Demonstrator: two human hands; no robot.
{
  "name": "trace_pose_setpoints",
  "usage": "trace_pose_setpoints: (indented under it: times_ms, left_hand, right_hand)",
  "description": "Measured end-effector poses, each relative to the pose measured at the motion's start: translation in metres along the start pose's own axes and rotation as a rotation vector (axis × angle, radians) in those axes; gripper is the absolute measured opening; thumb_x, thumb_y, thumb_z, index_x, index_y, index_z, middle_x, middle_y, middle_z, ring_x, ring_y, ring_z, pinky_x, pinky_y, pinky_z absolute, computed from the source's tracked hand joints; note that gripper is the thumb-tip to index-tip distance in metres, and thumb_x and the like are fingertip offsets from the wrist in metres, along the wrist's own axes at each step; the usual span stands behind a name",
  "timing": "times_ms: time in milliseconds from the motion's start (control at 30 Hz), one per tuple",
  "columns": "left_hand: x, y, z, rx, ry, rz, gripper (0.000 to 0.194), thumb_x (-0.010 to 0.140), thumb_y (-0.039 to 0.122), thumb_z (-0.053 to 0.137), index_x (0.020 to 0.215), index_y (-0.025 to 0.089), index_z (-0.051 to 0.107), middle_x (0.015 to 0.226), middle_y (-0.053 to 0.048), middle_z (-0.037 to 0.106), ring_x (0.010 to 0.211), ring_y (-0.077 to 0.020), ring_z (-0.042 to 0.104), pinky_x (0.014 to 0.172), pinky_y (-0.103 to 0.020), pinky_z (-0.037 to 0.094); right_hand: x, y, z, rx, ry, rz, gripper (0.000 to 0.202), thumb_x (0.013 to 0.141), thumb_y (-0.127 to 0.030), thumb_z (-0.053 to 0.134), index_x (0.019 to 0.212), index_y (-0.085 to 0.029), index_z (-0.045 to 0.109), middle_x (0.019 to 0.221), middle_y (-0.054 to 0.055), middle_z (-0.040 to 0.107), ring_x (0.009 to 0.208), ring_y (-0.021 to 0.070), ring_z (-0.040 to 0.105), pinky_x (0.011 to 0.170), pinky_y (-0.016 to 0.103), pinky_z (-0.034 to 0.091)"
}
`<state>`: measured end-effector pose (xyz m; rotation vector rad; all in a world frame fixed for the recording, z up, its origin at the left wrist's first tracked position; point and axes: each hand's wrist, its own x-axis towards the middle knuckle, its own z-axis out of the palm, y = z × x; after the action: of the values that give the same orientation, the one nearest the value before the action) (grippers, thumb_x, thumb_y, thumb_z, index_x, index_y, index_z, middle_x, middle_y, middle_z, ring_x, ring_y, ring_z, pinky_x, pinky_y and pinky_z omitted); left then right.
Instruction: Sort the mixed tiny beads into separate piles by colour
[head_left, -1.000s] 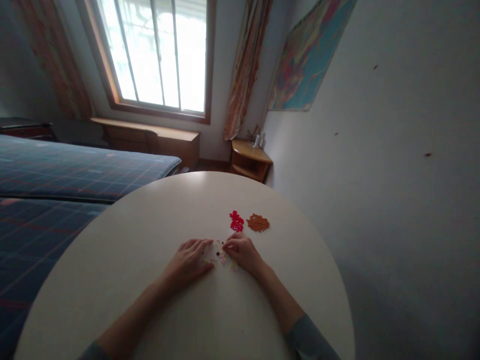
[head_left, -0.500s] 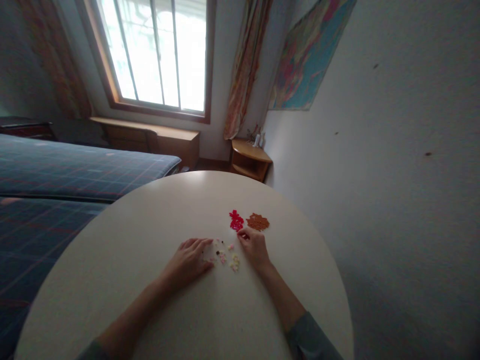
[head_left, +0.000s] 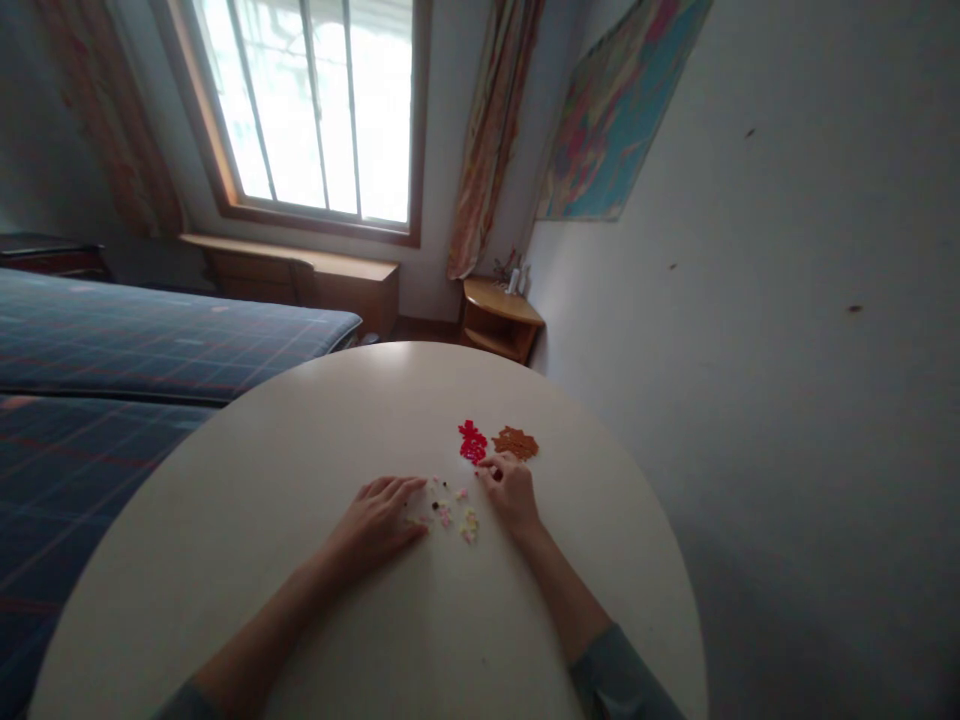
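On the pale round table, my left hand [head_left: 384, 517] rests with its fingers stretched out and thumb apart. Tiny pale yellow and pink pieces [head_left: 445, 515] lie scattered beside its fingertips, with a few dark bits among them. My right hand [head_left: 511, 490] is closed in a pinch just below a small pile of red pieces [head_left: 472, 440]. A tiny red piece [head_left: 477, 474] shows at its fingertips; whether the fingers grip it I cannot tell. Right behind that hand lies a pile of orange-brown pieces [head_left: 515, 442]. A pale yellow cluster [head_left: 469, 526] sits between my hands.
The round table [head_left: 360, 400] reaches close to the white wall [head_left: 750, 420] on the right. A bed with a checked blue mattress [head_left: 165, 335] stands to the left. Beyond the table are a wooden corner shelf [head_left: 501, 300] and a window [head_left: 322, 110].
My right hand has shifted very slightly, and a tiny red piece now shows apart from the pile at its fingertips. The left hand has stayed in place.
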<state>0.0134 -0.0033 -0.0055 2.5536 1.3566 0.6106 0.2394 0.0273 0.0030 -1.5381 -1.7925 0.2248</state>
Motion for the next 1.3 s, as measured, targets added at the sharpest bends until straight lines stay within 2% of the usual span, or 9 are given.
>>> trace_pose_setpoints:
  times_ms: [100,233,533,800,900,1067,1167,1233,1300]
  left_hand:
    - [0.000,0.000,-0.001,-0.001,0.002,0.000,0.046,0.076,0.035,0.052,0.119,0.023,0.043,0.119,-0.004,0.054,0.108,-0.0230,0.045,0.093,-0.038,0.034]
    - [0.000,-0.001,0.000,-0.005,-0.001,0.005,0.046,0.076,0.036,0.052,0.119,0.023,0.043,0.119,-0.004,0.054,0.109,-0.0233,0.045,0.094,-0.039,0.034]
    - [0.001,0.002,-0.001,0.012,-0.009,0.003,0.046,0.076,0.035,0.051,0.119,0.021,0.044,0.119,-0.005,0.054,0.108,-0.0234,0.045,0.093,-0.039,0.034]
    - [0.000,-0.002,0.003,0.008,-0.002,0.014,0.046,0.076,0.034,0.052,0.119,0.023,0.042,0.119,-0.005,0.053,0.108,-0.0246,0.045,0.093,-0.041,0.034]
    - [-0.001,-0.003,0.004,-0.020,0.040,0.002,0.058,0.074,0.034,0.055,0.127,0.022,0.033,0.127,-0.008,0.045,0.112,-0.0258,0.042,0.094,-0.043,0.034]
    - [0.000,-0.005,0.006,-0.099,0.117,-0.012,0.089,0.069,0.038,0.061,0.136,0.021,0.005,0.137,-0.015,0.027,0.123,-0.0276,0.032,0.096,-0.042,0.034]
    - [-0.005,-0.011,0.003,-0.081,0.138,-0.053,0.096,0.069,0.044,0.061,0.136,0.019,-0.003,0.138,-0.018,0.026,0.123,-0.0282,0.033,0.095,-0.041,0.036]
    - [-0.014,-0.016,-0.001,0.010,0.134,-0.118,0.095,0.068,0.051,0.058,0.136,0.014,0.003,0.136,-0.021,0.030,0.123,-0.0310,0.032,0.096,-0.044,0.033]
    - [-0.025,-0.021,-0.004,0.123,0.124,-0.240,0.090,0.070,0.058,0.051,0.136,0.010,0.013,0.133,-0.023,0.035,0.123,-0.0337,0.031,0.097,-0.049,0.029]
  right_hand:
    - [0.001,0.001,0.000,0.032,0.041,0.045,0.020,0.068,-0.009,0.048,0.067,-0.017,0.066,0.070,0.003,0.061,0.062,0.0120,0.054,0.063,0.022,0.042]
    - [0.000,0.001,0.000,0.000,0.006,0.032,0.026,0.066,-0.006,0.045,0.058,-0.018,0.066,0.064,0.003,0.063,0.063,0.0132,0.056,0.067,0.024,0.041]
    - [-0.001,-0.001,0.001,-0.014,-0.030,0.012,0.025,0.069,-0.006,0.047,0.072,-0.015,0.070,0.075,0.006,0.067,0.072,0.0147,0.059,0.073,0.024,0.042]
    - [-0.002,0.000,0.003,-0.036,-0.018,0.008,0.025,0.070,-0.006,0.047,0.074,-0.016,0.070,0.077,0.005,0.067,0.074,0.0148,0.059,0.075,0.025,0.043]
    - [-0.002,0.002,0.004,-0.041,-0.016,0.003,0.026,0.070,-0.006,0.047,0.074,-0.016,0.070,0.077,0.005,0.066,0.074,0.0147,0.059,0.075,0.025,0.043]
    - [0.000,0.000,0.004,-0.040,-0.021,0.022,0.026,0.071,-0.006,0.045,0.075,-0.015,0.070,0.077,0.006,0.066,0.076,0.0152,0.058,0.075,0.026,0.043]
    - [-0.011,-0.006,-0.005,-0.050,-0.027,0.019,0.028,0.074,-0.009,0.043,0.085,-0.015,0.068,0.086,0.007,0.065,0.083,0.0161,0.057,0.079,0.027,0.043]
    - [-0.027,-0.010,-0.013,-0.100,-0.089,-0.021,0.031,0.078,-0.015,0.042,0.101,-0.014,0.063,0.099,0.009,0.063,0.094,0.0175,0.055,0.086,0.030,0.041]
    - [-0.045,-0.015,-0.019,-0.211,-0.188,-0.063,0.041,0.081,-0.031,0.044,0.116,-0.011,0.053,0.116,0.012,0.055,0.108,0.0220,0.047,0.095,0.036,0.034]
